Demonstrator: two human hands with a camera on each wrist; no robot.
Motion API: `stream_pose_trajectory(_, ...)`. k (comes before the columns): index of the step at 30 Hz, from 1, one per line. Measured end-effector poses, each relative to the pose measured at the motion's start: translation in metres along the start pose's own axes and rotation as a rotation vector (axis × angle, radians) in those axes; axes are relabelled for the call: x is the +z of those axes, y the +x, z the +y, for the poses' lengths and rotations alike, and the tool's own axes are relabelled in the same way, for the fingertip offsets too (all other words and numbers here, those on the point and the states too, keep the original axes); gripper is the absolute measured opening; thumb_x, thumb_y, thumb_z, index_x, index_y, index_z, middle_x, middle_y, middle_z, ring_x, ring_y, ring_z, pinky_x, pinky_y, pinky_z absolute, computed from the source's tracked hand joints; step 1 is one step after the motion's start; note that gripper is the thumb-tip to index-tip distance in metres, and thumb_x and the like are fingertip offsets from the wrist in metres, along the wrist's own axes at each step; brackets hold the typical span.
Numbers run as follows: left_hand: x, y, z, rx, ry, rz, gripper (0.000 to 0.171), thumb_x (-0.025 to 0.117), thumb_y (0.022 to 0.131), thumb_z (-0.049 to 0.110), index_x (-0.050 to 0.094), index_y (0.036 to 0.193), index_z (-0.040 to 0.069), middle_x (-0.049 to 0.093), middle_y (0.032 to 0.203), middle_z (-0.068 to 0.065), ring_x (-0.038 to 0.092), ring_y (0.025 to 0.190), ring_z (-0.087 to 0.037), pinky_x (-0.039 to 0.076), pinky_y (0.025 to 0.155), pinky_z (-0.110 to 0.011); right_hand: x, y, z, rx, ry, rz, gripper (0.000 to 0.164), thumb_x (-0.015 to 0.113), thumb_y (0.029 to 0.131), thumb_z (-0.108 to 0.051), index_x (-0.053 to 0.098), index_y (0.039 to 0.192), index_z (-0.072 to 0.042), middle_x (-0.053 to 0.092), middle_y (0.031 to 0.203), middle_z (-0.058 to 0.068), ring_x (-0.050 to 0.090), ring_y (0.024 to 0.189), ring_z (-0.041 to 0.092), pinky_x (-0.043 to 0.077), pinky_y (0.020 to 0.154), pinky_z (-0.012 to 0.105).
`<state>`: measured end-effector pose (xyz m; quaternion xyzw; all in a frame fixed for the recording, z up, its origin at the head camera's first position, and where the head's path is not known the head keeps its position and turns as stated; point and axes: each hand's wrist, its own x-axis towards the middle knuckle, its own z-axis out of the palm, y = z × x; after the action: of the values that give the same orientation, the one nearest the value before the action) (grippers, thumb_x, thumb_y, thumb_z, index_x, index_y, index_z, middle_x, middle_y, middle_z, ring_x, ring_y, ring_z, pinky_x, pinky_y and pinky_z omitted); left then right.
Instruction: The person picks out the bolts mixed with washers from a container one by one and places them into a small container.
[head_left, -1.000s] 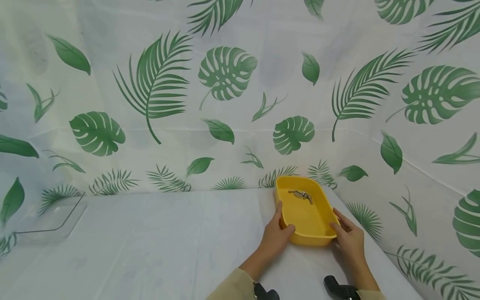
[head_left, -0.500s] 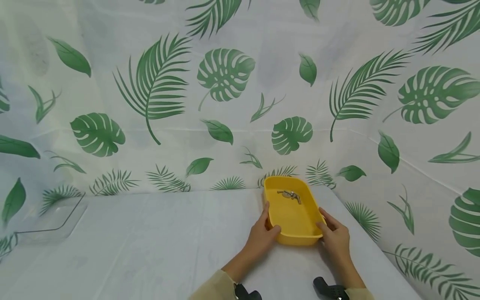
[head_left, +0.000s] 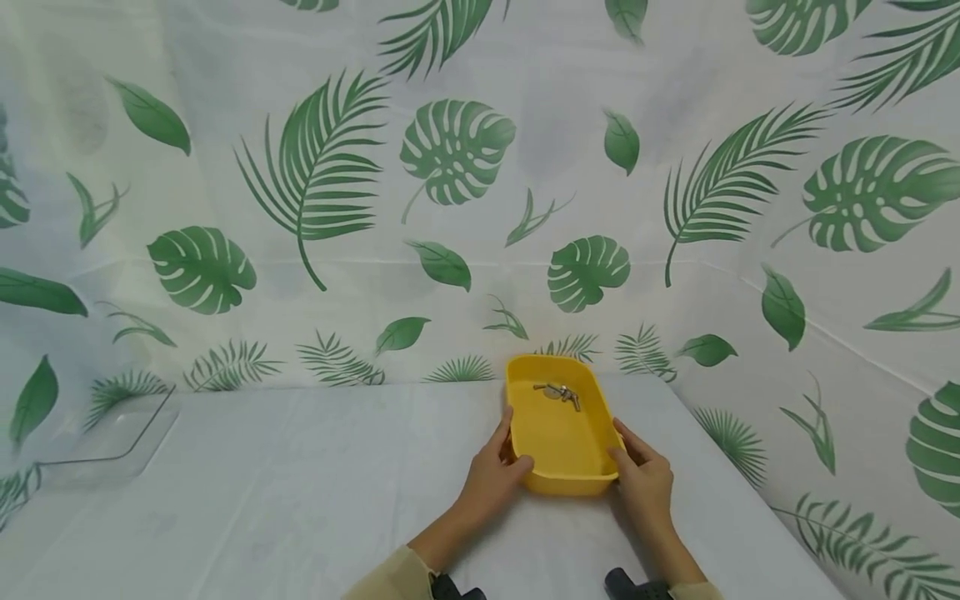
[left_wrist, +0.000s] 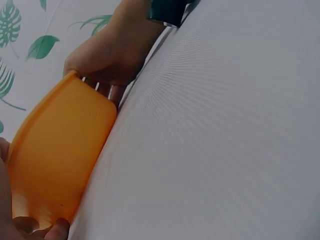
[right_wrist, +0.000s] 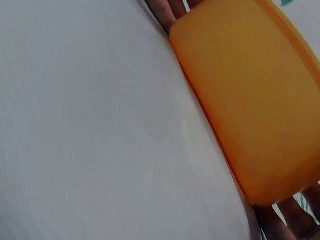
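Observation:
Both hands hold a yellow plastic tray (head_left: 566, 454) by its near corners, toward the right of the white table in the head view. My left hand (head_left: 487, 477) grips the left side, thumb over the rim and fingers along the outer wall. On the other side my right hand (head_left: 647, 490) grips the right wall the same way. Inside, near the far end, lies a small cluster of silvery metal pieces (head_left: 562, 393). Both wrist views show the outer near wall of the tray (left_wrist: 65, 135), its bottom edge close over the cloth, with fingers (right_wrist: 295, 217) at its corners.
A clear plastic container (head_left: 142, 437) with a dark rim line stands at the table's far left. White cloth (head_left: 300, 483) covers the table. Leaf-printed sheeting (head_left: 480, 275) rises behind and along the right side.
Both hands have moved the yellow tray leftward across the table, with the metal pieces still in it. Their grip looks the same throughout.

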<state>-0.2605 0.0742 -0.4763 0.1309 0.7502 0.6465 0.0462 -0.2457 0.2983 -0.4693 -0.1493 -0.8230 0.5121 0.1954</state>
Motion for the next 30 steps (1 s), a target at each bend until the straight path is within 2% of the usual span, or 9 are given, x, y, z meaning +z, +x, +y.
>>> stream_pose_trajectory(6,-0.020,-0.006,-0.002,0.008,-0.006,0.011,0.079,0.057,0.094,0.024,0.019,0.163,0.023,0.034,0.165,-0.004,0.049,0.143,-0.021,0.045,0.115,-0.043,0.018,-0.009,-0.010,-0.043,0.021,0.002,0.046,0.050,0.099,-0.010,0.055,0.145,-0.008,0.057,0.148,0.009,0.051,0.142,0.027,0.042,0.089,0.006)
stream_pose_trajectory(15,-0.054,-0.016,-0.006,0.038,0.030,0.025,0.077,0.056,0.096,0.021,0.018,0.163,0.022,0.031,0.166,-0.007,0.046,0.145,-0.026,0.044,0.115,-0.046,0.045,-0.020,-0.027,-0.080,0.035,-0.014,0.045,0.052,0.098,-0.008,0.058,0.142,-0.008,0.060,0.145,0.010,0.053,0.139,0.027,0.047,0.098,0.026)
stream_pose_trajectory(19,-0.065,-0.018,-0.009,0.038,0.050,0.042,0.076,0.056,0.096,0.021,0.019,0.163,0.022,0.030,0.167,-0.008,0.045,0.146,-0.027,0.042,0.116,-0.046,0.053,-0.024,-0.031,-0.105,0.043,-0.021,0.043,0.054,0.098,-0.008,0.060,0.141,-0.007,0.061,0.143,0.010,0.054,0.138,0.026,0.047,0.099,0.022)
stream_pose_trajectory(22,-0.072,-0.023,-0.010,0.015,0.051,0.061,0.077,0.056,0.095,0.020,0.020,0.163,0.021,0.029,0.167,-0.007,0.043,0.148,-0.027,0.040,0.117,-0.047,0.060,-0.028,-0.032,-0.101,0.058,-0.044,0.042,0.057,0.098,-0.009,0.062,0.139,-0.008,0.063,0.142,0.010,0.059,0.132,0.022,0.049,0.093,0.011)
stream_pose_trajectory(24,-0.078,-0.027,-0.011,-0.011,0.061,0.076,0.077,0.056,0.094,0.020,0.020,0.163,0.021,0.029,0.167,-0.007,0.041,0.149,-0.027,0.038,0.119,-0.048,0.064,-0.032,-0.032,-0.084,0.089,-0.077,0.041,0.059,0.098,-0.009,0.062,0.139,-0.009,0.064,0.140,0.012,0.065,0.121,0.021,0.053,0.084,0.010)
stream_pose_trajectory(27,-0.088,-0.034,-0.012,-0.035,0.087,0.097,0.076,0.054,0.095,0.019,0.020,0.163,0.023,0.027,0.168,-0.005,0.036,0.151,-0.027,0.034,0.121,-0.050,0.069,-0.037,-0.032,-0.051,0.165,-0.148,0.039,0.060,0.100,-0.013,0.062,0.139,-0.010,0.064,0.139,0.015,0.070,0.104,0.014,0.060,0.072,0.017)
stream_pose_trajectory(30,-0.099,-0.039,-0.013,-0.020,0.120,0.114,0.074,0.051,0.097,0.018,0.018,0.163,0.025,0.026,0.168,-0.005,0.031,0.154,-0.027,0.030,0.123,-0.053,0.075,-0.038,-0.034,-0.038,0.231,-0.207,0.038,0.059,0.103,-0.020,0.062,0.139,-0.012,0.064,0.139,0.016,0.070,0.098,0.008,0.062,0.067,0.024)
